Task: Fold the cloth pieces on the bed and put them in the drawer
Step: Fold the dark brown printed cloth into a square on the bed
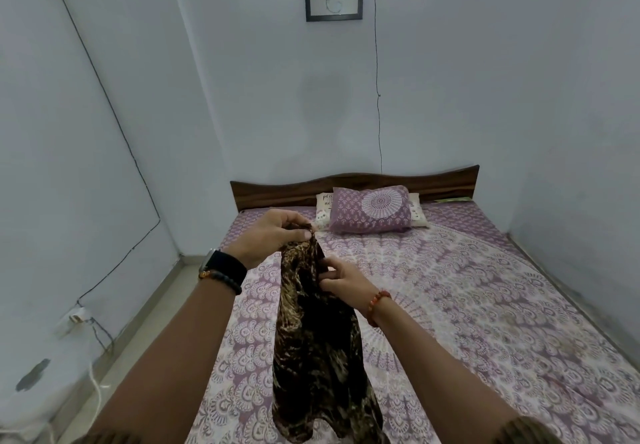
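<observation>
My left hand (pixel 273 236) pinches the top edge of the dark patterned cloth (pixel 318 339), which hangs long-axis vertical above the bed (pixel 485 305). My right hand (pixel 341 277), just below the left, grips its side edge. No drawer is visible.

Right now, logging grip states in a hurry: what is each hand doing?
Left hand: pinches the top of the dark patterned cloth, holding it up.
Right hand: fingers pinch the cloth's edge lower down.
</observation>
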